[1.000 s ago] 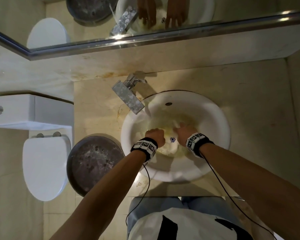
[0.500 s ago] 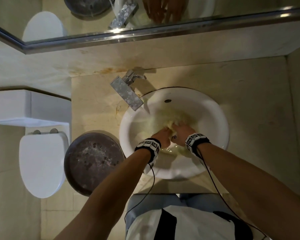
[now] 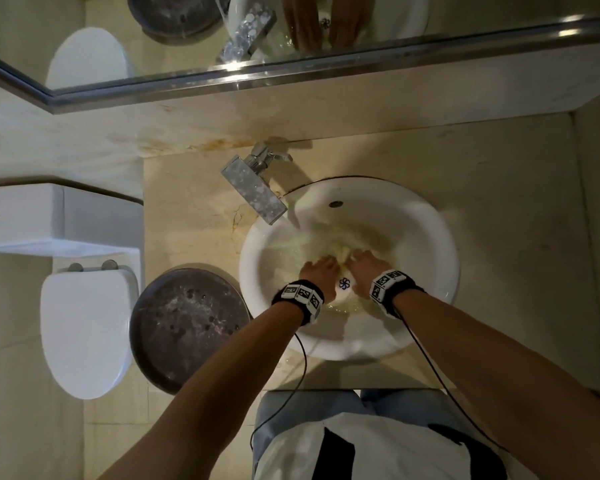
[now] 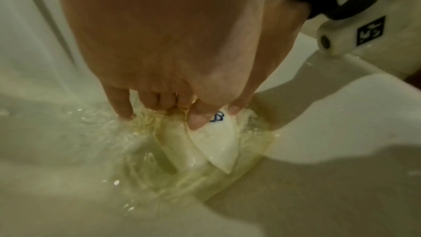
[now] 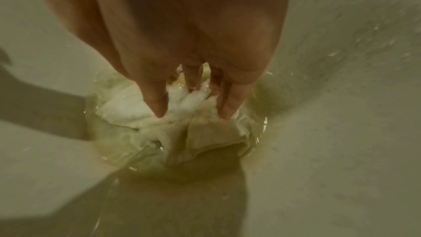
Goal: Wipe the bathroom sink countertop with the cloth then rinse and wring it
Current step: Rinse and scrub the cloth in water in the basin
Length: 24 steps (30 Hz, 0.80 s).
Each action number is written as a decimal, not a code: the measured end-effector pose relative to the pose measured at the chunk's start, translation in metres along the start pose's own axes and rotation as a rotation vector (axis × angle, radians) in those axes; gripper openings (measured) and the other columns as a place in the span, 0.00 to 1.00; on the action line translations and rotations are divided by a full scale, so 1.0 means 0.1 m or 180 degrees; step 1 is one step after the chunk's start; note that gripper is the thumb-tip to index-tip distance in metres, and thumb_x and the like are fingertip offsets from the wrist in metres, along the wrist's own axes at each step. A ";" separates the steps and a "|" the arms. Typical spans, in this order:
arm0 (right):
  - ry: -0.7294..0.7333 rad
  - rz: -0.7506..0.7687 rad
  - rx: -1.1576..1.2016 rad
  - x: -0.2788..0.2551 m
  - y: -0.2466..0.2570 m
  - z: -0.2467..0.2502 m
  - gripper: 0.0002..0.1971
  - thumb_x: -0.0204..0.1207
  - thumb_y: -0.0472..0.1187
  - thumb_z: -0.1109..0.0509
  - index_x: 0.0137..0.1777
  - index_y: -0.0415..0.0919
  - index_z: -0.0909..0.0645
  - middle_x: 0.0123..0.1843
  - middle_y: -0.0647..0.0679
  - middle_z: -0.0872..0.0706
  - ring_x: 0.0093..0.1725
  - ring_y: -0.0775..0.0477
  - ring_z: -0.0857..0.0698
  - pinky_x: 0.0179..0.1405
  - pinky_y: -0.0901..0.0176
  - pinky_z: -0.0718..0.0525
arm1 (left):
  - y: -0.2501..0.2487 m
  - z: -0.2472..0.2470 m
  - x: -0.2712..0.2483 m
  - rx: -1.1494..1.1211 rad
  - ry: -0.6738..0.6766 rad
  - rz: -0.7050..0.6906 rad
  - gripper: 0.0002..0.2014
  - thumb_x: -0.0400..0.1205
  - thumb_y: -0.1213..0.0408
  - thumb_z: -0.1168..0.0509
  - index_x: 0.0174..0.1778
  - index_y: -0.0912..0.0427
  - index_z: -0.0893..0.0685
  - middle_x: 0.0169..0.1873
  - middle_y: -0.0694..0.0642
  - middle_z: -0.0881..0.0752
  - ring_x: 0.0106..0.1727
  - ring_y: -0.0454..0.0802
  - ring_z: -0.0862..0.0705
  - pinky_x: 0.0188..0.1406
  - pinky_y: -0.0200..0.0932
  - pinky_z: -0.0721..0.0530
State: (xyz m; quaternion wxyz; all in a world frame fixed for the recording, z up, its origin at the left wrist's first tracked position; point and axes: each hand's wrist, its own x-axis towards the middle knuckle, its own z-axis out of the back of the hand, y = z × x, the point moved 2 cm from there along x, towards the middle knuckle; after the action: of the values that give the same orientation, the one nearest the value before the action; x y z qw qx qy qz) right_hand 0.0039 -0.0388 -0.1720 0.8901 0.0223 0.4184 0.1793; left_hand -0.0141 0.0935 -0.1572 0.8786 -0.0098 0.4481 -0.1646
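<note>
In the sink, head view: both hands work the cloth (image 3: 343, 289) low in the white sink (image 3: 430, 237), near the drain; cloudy yellowish water pools round it.
Head view, hands: left hand (image 3: 317, 271) and right hand (image 3: 366, 268) lie side by side on the cloth, knuckles up; finger grip not clear from here.
Head view, tap: tap (image 3: 253, 188) reaches over the sink's far-left rim; water appears to run from it.
Head view, surroundings: beige countertop (image 3: 516, 202), toilet (image 3: 87, 330) at left, round dark basin (image 3: 187, 327) between toilet and sink, mirror (image 3: 361, 32) above.
Left wrist view: left thumb and fingers (image 4: 198, 116) pinch a folded white corner of cloth; other fingertips dip in the water.
Right wrist view: right fingers (image 5: 157, 102) curl down into bunched wet cloth, gripping it; water lies round the folds.
Progress (judgement): wiping looks finished; rinsing is under way; wringing is not yet done, as the cloth sits soaked in the water.
Writing: small blue flower-like mark (image 4: 217, 116) on the cloth, no letters readable; black-and-white square codes on both wristbands (image 3: 385, 284), no words.
</note>
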 end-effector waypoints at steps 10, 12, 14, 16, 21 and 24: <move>-0.0117 -0.0197 -0.0051 -0.03 0.03 0.05 0.30 0.79 0.36 0.31 0.81 0.47 0.31 0.78 0.40 0.34 0.75 0.36 0.29 0.66 0.44 0.18 | -0.04 0.12 -0.05 0.0685 -0.0407 0.0358 0.19 0.82 0.64 0.38 0.71 0.57 0.22 0.65 0.58 0.19 0.67 0.59 0.21 0.69 0.54 0.27; -0.0171 -0.0200 -0.0189 -0.03 0.05 0.05 0.25 0.80 0.39 0.31 0.77 0.48 0.26 0.77 0.42 0.33 0.72 0.37 0.27 0.66 0.44 0.19 | -0.08 0.08 -0.05 0.0383 -0.0525 0.0167 0.25 0.82 0.64 0.37 0.78 0.57 0.28 0.75 0.59 0.28 0.74 0.61 0.28 0.72 0.57 0.28; -0.0165 -0.0265 -0.0313 -0.04 -0.01 0.06 0.25 0.79 0.40 0.31 0.76 0.51 0.25 0.77 0.42 0.32 0.71 0.37 0.24 0.64 0.44 0.20 | -0.03 0.05 -0.05 0.0472 -0.0349 0.0372 0.29 0.80 0.63 0.35 0.79 0.54 0.30 0.78 0.58 0.31 0.75 0.60 0.29 0.73 0.58 0.29; -0.0211 -0.0319 -0.0486 -0.05 -0.12 0.09 0.28 0.76 0.38 0.30 0.77 0.51 0.26 0.76 0.41 0.30 0.68 0.38 0.21 0.62 0.46 0.20 | 0.02 0.10 -0.06 0.0649 -0.0250 0.0630 0.28 0.79 0.63 0.35 0.77 0.53 0.28 0.75 0.59 0.28 0.73 0.60 0.27 0.71 0.59 0.31; -0.0475 -0.0342 -0.0702 -0.02 -0.11 0.12 0.27 0.76 0.38 0.30 0.75 0.49 0.27 0.74 0.40 0.30 0.69 0.38 0.24 0.60 0.46 0.19 | -0.07 0.13 0.03 0.0742 -0.0639 -0.0013 0.22 0.82 0.60 0.38 0.74 0.55 0.21 0.79 0.59 0.34 0.79 0.59 0.34 0.79 0.59 0.38; -0.0523 -0.0027 -0.0560 0.04 -0.04 0.04 0.39 0.76 0.37 0.27 0.85 0.53 0.40 0.87 0.40 0.45 0.82 0.33 0.38 0.77 0.39 0.28 | -0.04 0.03 0.04 0.0392 -0.0350 -0.0130 0.36 0.82 0.63 0.37 0.87 0.54 0.42 0.87 0.55 0.47 0.87 0.58 0.46 0.83 0.60 0.42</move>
State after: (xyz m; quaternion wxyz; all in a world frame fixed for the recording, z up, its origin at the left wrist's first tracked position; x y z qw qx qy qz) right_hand 0.0110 -0.0410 -0.1733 0.9207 -0.0430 0.3268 0.2090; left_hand -0.0106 0.0881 -0.1581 0.8973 0.0262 0.3879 -0.2089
